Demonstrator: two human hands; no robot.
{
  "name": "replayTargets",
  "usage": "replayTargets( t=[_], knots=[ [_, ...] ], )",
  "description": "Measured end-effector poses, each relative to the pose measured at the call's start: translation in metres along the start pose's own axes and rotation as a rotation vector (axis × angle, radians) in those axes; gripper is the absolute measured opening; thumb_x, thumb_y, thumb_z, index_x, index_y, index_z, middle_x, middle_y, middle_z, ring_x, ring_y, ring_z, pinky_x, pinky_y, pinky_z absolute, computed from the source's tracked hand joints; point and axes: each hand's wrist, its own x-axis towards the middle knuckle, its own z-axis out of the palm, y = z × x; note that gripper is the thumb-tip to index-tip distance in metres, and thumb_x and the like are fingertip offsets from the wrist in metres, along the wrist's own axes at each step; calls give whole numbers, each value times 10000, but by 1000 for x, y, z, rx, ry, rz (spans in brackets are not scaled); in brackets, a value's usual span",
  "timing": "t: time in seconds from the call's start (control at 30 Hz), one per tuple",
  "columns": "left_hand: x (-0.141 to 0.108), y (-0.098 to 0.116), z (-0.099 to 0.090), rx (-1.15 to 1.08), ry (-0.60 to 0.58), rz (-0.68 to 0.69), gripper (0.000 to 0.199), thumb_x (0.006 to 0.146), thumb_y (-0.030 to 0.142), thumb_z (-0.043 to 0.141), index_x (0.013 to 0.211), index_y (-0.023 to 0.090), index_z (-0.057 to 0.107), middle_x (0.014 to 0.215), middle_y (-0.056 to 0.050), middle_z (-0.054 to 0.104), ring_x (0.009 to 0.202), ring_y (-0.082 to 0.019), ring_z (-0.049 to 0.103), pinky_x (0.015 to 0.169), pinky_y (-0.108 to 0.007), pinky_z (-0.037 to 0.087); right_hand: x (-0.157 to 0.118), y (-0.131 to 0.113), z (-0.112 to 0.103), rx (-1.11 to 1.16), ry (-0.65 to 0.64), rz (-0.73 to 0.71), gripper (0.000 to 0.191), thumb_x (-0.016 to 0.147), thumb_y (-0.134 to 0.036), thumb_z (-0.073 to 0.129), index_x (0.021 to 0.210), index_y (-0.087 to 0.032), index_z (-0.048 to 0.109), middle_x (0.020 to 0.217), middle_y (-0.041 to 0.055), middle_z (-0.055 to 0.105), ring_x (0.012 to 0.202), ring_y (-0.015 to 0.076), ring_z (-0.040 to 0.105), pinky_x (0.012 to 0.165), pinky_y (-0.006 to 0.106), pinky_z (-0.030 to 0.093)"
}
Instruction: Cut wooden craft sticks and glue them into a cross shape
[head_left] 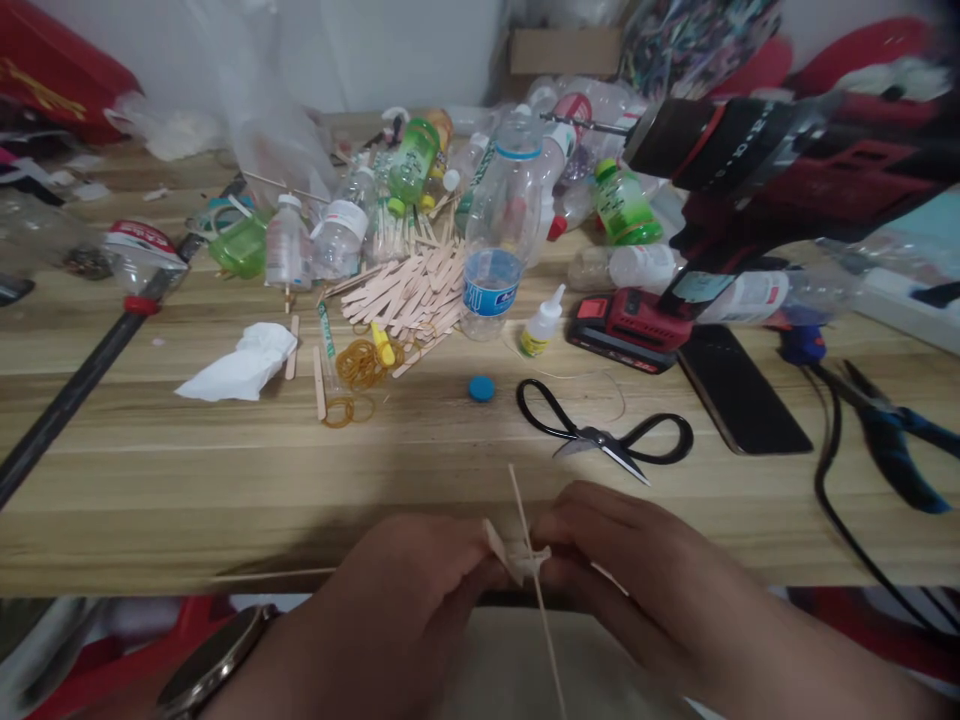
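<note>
Both hands meet at the table's front edge, low in the view. Between their fingertips is a small pale wooden piece (517,558), with a thin wooden stick (541,610) crossing it. My left hand (431,560) pinches the piece from the left, its fingers closed. From the right, my right hand (611,550) holds the same piece with closed fingers. What the piece is exactly is blurred. Just beyond the hands lie black-handled scissors (596,437), spread apart, and a blue cap (481,388).
A red and black drill (757,190) stands at the right, beside a phone (742,390) and pliers (885,420). Further back are wooden sticks (412,290), plastic bottles, a glue bottle (541,325) and rubber bands (360,363). A dark bar (82,370) lies left.
</note>
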Motion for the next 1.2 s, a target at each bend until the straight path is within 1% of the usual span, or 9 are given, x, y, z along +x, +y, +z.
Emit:
replayTargets(
  t=[0.13,0.23,0.33,0.43,0.53,0.73,0.87,1.03,1.2],
  knots=[
    [1,4,-3,-204,35,-22,285,972,195,407,838,228,657,823,29,728,733,-131,650,692,-198,466,-6,-3,-4,84,234,33,177,939,-116,496,1017,-241,594,866,8,653,798,137,649,674,230,512],
    [3,9,-6,-291,25,-43,291,986,236,397,849,227,654,839,25,725,759,-135,651,689,-201,460,-6,-1,0,39,335,-58,260,940,-145,525,1170,-259,559,1102,56,652,1036,166,627,837,272,521],
    [4,10,-9,-314,14,-88,305,964,242,419,713,212,589,731,40,673,668,-127,591,594,-196,412,2,2,5,39,342,-170,234,943,-162,536,1156,-241,590,1115,73,670,1138,204,585,942,336,491],
    [4,6,-9,-310,3,-146,337,976,304,426,670,214,536,676,47,622,595,-124,515,546,-207,370,9,3,11,160,366,-119,166,951,-133,490,1017,-235,604,910,24,669,889,151,630,766,256,513],
    [5,1,-6,-297,69,-142,332,1007,380,389,780,231,580,743,40,636,628,-138,510,600,-224,397,11,1,15,285,335,32,167,963,-153,474,875,-237,589,776,-25,604,690,107,572,605,198,454],
    [7,2,-2,-318,118,-115,317,1024,412,373,1014,277,659,843,28,660,780,-167,578,716,-250,435,7,-4,17,494,237,157,226,1011,-370,422,919,-260,596,740,-40,611,647,118,558,557,211,415],
    [6,3,1,-325,156,-117,313,1028,381,372,1120,301,661,918,25,697,844,-171,617,767,-261,458,7,-6,17,444,200,177,243,1017,-357,394,942,-251,600,816,-14,672,721,134,614,641,230,457],
    [4,5,4,-302,188,-123,291,1023,332,380,1061,281,664,961,21,722,872,-172,639,791,-270,471,6,-7,18,352,183,200,265,1023,-335,367,904,-237,583,801,-1,687,696,141,617,614,241,453],
    [5,7,4,-245,208,-114,291,1010,286,371,960,263,657,877,30,724,778,-156,647,706,-250,468,4,-10,18,366,215,186,243,1008,-315,387,875,-240,576,753,-4,673,649,142,603,588,252,424]
  ],
)
